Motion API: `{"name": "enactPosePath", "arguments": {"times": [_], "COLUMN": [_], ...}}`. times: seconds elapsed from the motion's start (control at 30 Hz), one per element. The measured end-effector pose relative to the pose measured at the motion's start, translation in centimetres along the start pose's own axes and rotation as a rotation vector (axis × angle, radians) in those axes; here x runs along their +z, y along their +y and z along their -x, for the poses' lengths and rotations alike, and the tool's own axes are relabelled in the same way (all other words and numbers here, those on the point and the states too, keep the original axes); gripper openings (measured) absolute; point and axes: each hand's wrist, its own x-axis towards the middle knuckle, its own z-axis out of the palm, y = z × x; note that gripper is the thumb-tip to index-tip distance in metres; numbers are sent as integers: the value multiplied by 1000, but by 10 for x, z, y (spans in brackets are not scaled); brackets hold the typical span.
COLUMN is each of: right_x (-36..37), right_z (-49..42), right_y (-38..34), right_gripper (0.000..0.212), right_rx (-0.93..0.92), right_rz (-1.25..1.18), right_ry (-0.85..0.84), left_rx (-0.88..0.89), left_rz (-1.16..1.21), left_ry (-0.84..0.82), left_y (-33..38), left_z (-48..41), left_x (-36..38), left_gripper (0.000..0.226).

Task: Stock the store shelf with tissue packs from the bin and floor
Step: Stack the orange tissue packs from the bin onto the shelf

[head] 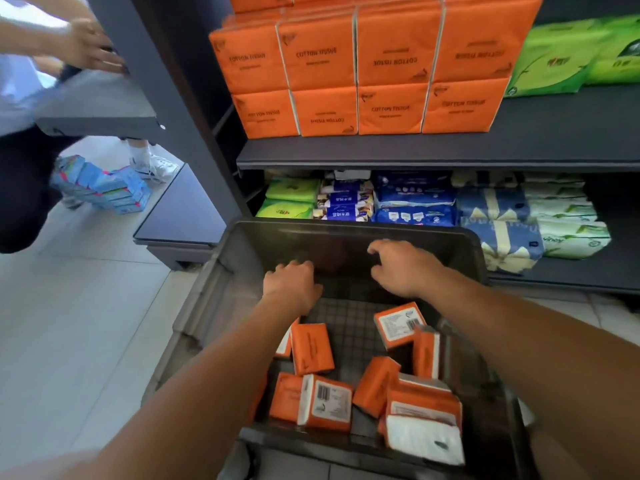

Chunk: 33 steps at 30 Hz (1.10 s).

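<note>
Shelving (415, 152) fills the far right; its upper shelf carries stacked orange packs (360, 74), with green packs (568, 57) to their right. A dark bin (346, 237) stands near it on the floor (86, 323), with loose packs (311, 348) scattered across its near half. Both hands hover over the bin's bare far half, touching no pack. The left hand (292, 284) has its fingers bent loosely downward and empty. The right hand (403, 268) has its fingers spread, half-curled and empty. Blue packs (104, 187) lie stacked on the floor at far left, beside another person (20, 188).
</note>
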Motion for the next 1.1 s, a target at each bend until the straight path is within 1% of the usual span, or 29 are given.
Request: {"name": "enactPosePath", "arguments": {"times": [0.17, 0.3, 0.5, 0.6, 0.67, 0.77, 0.87, 0.97, 1.0, 1.07, 1.1], "right_x": [28, 48, 67, 75, 80, 85, 86, 86, 85, 84, 83], "right_z": [-20, -34, -53, -59, -61, -62, -60, -57, -57, -55, -53], "right_y": [5, 18, 36, 40, 42, 43, 43, 42, 41, 39, 38], "right_gripper": [47, 43, 39, 40, 40, 40, 41, 39, 38, 39, 40], "right_rx": [38, 87, 119, 129, 122, 125, 125, 119, 115, 105, 100], "right_rz": [-6, -44, -32, -17, -3, -7, -8, -29, -31, -39, -47], "right_ry": [-92, -130, -175, -194, -195, -199, -205, -194, -190, -176, -174], "left_rx": [-34, -46, -68, -56, -74, -119, -140, -141, -129, -96, -79], "left_rz": [4, 27, 96, 120, 140, 154, 206, 378, 402, 386, 374], "left_ry": [-83, -165, -311, -378, -399, -409, -420, -408, -396, -365, -352], "left_y": [-12, -23, -36, -39, -41, -41, -41, -36, -32, -27, -25], "left_z": [-19, -32, -47, -50, -52, -52, -55, -54, -53, -47, -45], "left_x": [53, 100, 152, 169, 176, 180, 180, 171, 166, 154, 146], "left_gripper": [36, 42, 61, 78, 85, 88, 85, 72, 66, 55, 54]}}
